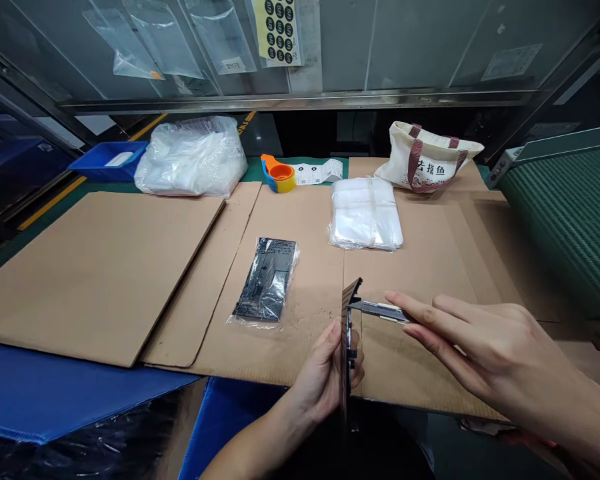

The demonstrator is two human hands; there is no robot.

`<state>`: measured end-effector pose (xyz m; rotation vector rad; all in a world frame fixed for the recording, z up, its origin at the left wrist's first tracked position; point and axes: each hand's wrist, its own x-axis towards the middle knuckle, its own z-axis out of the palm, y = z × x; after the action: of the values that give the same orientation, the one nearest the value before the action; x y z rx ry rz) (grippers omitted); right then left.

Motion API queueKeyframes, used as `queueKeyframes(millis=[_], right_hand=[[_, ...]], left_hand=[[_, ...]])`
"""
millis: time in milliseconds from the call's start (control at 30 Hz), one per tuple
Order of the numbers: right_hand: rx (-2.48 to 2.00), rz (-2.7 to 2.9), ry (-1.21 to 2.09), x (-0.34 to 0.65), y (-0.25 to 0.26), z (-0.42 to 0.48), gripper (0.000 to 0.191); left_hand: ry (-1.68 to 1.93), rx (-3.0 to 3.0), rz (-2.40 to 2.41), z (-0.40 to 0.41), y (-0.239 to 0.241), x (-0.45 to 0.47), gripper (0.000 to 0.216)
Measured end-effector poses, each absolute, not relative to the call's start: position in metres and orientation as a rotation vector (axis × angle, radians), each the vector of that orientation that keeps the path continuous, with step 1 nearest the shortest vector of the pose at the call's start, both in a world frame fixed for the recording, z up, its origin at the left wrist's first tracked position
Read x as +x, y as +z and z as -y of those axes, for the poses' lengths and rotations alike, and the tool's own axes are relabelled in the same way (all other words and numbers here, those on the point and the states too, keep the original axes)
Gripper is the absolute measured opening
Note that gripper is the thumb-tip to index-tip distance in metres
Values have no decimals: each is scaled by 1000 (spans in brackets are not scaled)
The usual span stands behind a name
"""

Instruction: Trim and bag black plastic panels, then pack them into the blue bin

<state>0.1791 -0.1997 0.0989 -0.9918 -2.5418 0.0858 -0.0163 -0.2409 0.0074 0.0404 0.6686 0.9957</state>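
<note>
My left hand (330, 373) is closed around a thin black plastic panel (347, 347), holding it upright and nearly edge-on to me at the front edge of the cardboard. Small tabs stick out from the panel's right side. In my right hand (485, 340) is a slim utility knife (383, 311), pinched between thumb and fingers. Its tip points left and meets the panel near the upper end; whether it cuts in cannot be made out. Beyond my left hand lies a similar black part in a clear plastic bag (265, 280), flat on the cardboard.
Flat cardboard sheets (100, 260) lie at left. A stack of clear bags (366, 217), a tape dispenser (280, 175), a wrapped white bundle (193, 157), a blue tray (107, 161) and a cloth tote bag (427, 157) stand at the back. A green conveyor belt (575, 213) borders the right.
</note>
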Motion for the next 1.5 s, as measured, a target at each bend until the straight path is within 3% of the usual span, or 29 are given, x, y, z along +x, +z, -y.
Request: queueKeyframes(millis=[1500], right_hand=[[-958, 2531, -30, 174, 102, 207, 37]], left_hand=[[1013, 145, -473, 245, -7, -15, 33]])
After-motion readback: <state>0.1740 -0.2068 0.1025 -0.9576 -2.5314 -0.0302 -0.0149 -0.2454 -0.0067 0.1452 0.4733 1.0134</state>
